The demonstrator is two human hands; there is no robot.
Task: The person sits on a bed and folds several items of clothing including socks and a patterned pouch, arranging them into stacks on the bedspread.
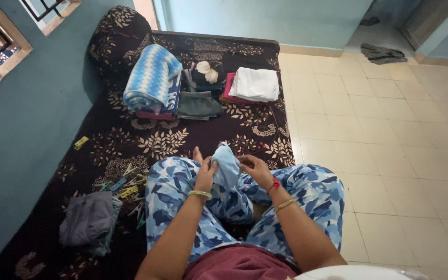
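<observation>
A mattress [105, 135] in a dark cover with a pale leaf pattern lay on the tiled floor [390, 145] against the teal wall. At its far end sat a matching bolster [115, 36], a rolled blue-and-white zigzag towel [151, 75], a folded grey garment [198, 105] and a folded white cloth [256, 84] on something pink. Nearer lay scattered clothes pegs [125, 186], one yellow peg [81, 142] apart, and a crumpled grey garment [89, 220].

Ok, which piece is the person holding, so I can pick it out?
Start at the dark floral mattress along the teal wall. Just above the person's crossed legs, the left hand and right hand pinch a small pale blue cloth, the only garment off the mattress.
</observation>
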